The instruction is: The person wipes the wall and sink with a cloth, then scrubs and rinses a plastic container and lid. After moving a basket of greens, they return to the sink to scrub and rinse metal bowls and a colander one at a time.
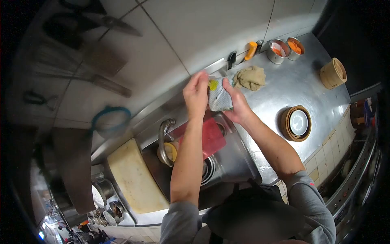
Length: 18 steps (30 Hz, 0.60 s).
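Observation:
My right hand (237, 102) grips a grey, mesh-textured sponge (219, 96) with a yellow patch at its upper left corner, thumb laid over the face. Against the sponge's left edge, my left hand (196, 94) is closed with its fingers curled; its fingertips are partly hidden. Both hands are raised over the back of the sink (239, 156). Below them a red board or flat block (212, 138) lies across the basin. A crumpled beige cloth (250, 78) rests on the steel counter just right of the sponge.
A curved faucet (162, 140) rises beside a cream cutting board (137, 177). On the steel counter (268, 110) are a bamboo steamer with a white dish (299, 123), another steamer (333, 73) and two metal cups (278, 51). Tools, including a cleaver (73, 168), hang at left.

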Each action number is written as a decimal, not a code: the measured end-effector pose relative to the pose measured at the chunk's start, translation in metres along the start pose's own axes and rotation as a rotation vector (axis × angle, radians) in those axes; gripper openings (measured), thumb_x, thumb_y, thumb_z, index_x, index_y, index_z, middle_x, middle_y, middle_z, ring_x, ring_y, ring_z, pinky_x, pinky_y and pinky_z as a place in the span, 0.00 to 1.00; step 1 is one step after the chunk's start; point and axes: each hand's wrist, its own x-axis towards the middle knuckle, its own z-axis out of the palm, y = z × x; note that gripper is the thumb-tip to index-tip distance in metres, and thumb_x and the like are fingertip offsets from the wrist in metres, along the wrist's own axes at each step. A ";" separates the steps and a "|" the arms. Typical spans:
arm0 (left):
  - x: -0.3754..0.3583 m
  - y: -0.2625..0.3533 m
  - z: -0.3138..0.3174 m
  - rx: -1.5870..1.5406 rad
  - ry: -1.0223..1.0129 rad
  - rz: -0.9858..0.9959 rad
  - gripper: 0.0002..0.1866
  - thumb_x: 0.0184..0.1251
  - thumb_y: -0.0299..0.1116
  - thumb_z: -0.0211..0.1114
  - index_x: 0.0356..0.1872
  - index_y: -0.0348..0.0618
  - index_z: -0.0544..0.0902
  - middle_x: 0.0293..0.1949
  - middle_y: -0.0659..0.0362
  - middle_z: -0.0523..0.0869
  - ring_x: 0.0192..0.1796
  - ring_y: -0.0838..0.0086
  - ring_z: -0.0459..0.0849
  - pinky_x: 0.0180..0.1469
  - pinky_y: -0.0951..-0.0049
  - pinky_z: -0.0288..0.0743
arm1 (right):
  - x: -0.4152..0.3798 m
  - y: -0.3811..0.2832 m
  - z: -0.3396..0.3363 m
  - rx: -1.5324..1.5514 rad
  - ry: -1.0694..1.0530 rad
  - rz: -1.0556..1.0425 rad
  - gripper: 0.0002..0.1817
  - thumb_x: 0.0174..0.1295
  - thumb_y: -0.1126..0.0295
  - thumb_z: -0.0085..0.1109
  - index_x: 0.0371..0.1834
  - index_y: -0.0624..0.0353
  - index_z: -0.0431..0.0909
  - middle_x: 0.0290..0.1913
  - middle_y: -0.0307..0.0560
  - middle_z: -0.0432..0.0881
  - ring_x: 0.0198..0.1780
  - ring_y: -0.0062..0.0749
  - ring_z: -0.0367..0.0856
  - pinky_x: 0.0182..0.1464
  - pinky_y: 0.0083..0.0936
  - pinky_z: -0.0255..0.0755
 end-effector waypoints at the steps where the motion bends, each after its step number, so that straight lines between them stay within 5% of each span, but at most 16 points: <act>1: 0.000 0.011 0.003 -0.003 0.001 0.001 0.13 0.77 0.33 0.64 0.50 0.33 0.88 0.41 0.60 0.90 0.44 0.77 0.84 0.58 0.72 0.77 | 0.001 -0.002 -0.001 -0.007 -0.012 0.006 0.25 0.78 0.48 0.54 0.59 0.61 0.79 0.53 0.45 0.87 0.53 0.34 0.86 0.57 0.37 0.78; 4: -0.005 0.016 -0.006 -0.124 0.014 -0.196 0.16 0.76 0.34 0.66 0.55 0.32 0.86 0.43 0.61 0.89 0.45 0.80 0.83 0.50 0.78 0.78 | -0.001 -0.007 -0.004 -0.066 -0.074 0.057 0.25 0.78 0.48 0.53 0.59 0.60 0.79 0.53 0.45 0.87 0.54 0.36 0.86 0.57 0.37 0.79; 9: 0.002 -0.007 -0.005 0.164 -0.010 0.011 0.23 0.79 0.36 0.64 0.66 0.30 0.79 0.53 0.55 0.89 0.47 0.79 0.83 0.50 0.78 0.78 | 0.005 0.000 -0.003 -0.001 -0.004 0.021 0.27 0.78 0.47 0.52 0.59 0.63 0.79 0.52 0.48 0.87 0.51 0.38 0.88 0.53 0.38 0.81; 10: -0.001 -0.007 -0.010 0.138 -0.079 0.004 0.26 0.81 0.38 0.62 0.70 0.30 0.74 0.61 0.51 0.85 0.57 0.73 0.83 0.61 0.74 0.76 | 0.004 -0.001 0.000 0.013 -0.010 0.006 0.27 0.78 0.47 0.52 0.59 0.63 0.79 0.52 0.48 0.88 0.51 0.38 0.88 0.52 0.38 0.82; 11: -0.016 -0.010 -0.017 0.146 -0.072 -0.025 0.26 0.81 0.38 0.62 0.70 0.30 0.74 0.61 0.51 0.85 0.57 0.73 0.83 0.61 0.74 0.76 | -0.003 -0.001 0.000 0.021 0.009 0.029 0.27 0.78 0.47 0.52 0.59 0.63 0.79 0.52 0.48 0.88 0.51 0.38 0.88 0.52 0.38 0.82; 13: -0.049 -0.006 -0.026 0.316 0.082 0.141 0.28 0.81 0.39 0.60 0.72 0.29 0.71 0.70 0.48 0.78 0.71 0.67 0.76 0.72 0.69 0.67 | -0.016 -0.007 0.005 -0.071 0.018 0.018 0.28 0.78 0.46 0.51 0.58 0.64 0.79 0.51 0.51 0.88 0.51 0.38 0.88 0.51 0.38 0.83; 14: -0.080 0.003 -0.034 0.220 0.068 0.110 0.28 0.84 0.37 0.54 0.76 0.30 0.66 0.77 0.46 0.70 0.77 0.62 0.69 0.77 0.66 0.60 | -0.021 -0.006 -0.007 -0.125 -0.037 0.012 0.31 0.79 0.46 0.48 0.68 0.64 0.73 0.58 0.55 0.85 0.57 0.45 0.86 0.58 0.45 0.81; 18: -0.183 -0.042 -0.089 0.764 -0.105 0.344 0.25 0.76 0.32 0.60 0.70 0.33 0.74 0.68 0.43 0.78 0.73 0.52 0.74 0.77 0.52 0.61 | -0.071 -0.004 -0.040 -0.219 -0.005 -0.020 0.35 0.78 0.42 0.47 0.75 0.58 0.65 0.64 0.56 0.80 0.60 0.48 0.83 0.61 0.51 0.79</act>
